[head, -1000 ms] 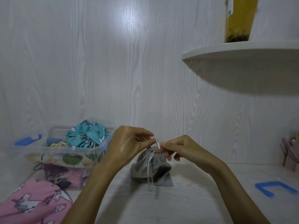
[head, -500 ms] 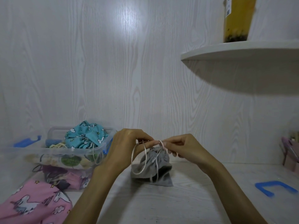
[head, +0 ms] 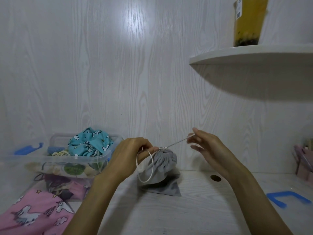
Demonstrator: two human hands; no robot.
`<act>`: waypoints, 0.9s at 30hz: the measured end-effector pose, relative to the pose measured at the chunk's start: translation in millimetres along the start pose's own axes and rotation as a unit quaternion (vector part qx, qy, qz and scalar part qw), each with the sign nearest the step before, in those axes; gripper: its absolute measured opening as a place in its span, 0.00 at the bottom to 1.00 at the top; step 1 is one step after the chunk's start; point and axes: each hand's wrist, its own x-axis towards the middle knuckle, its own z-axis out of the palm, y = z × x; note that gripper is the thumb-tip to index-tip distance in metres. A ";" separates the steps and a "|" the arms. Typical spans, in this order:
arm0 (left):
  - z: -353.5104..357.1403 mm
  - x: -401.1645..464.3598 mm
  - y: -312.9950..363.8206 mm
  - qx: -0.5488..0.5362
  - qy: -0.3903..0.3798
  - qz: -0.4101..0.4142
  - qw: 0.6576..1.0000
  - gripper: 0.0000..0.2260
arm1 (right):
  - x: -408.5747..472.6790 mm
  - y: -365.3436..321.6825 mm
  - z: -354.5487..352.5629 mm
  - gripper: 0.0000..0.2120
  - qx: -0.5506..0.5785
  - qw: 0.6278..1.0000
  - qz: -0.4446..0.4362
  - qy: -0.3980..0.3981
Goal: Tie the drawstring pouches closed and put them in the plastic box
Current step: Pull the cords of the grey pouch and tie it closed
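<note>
A: White woodgrain desk [head: 194, 209]. Where's the crumpled grey fabric drawstring pouch [head: 160, 165]?
B: Centre, gathered mouth up. Left hand [head: 128, 156] pinches its white cord [head: 146, 168] at the mouth; right hand [head: 206, 146] pinches the taut end, running up-right.
A: Clear plastic box [head: 101, 156]?
B: Left, nearer the left hand.

The grey pouch [head: 161, 165] was matt, gathered cloth with a smooth, faintly shiny white cord [head: 147, 168]. The plastic box [head: 55, 160] was clear and glossy. The tabletop [head: 194, 209] and wall [head: 101, 73] showed pale, whitewashed wood grain, the wall slightly reflective.
</note>
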 end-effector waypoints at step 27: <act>9.2 5.3 21.5 -0.525 -0.097 -0.425 0.731 0.11 | -7.4 20.9 32.4 0.08 -0.229 0.968 0.048 -0.094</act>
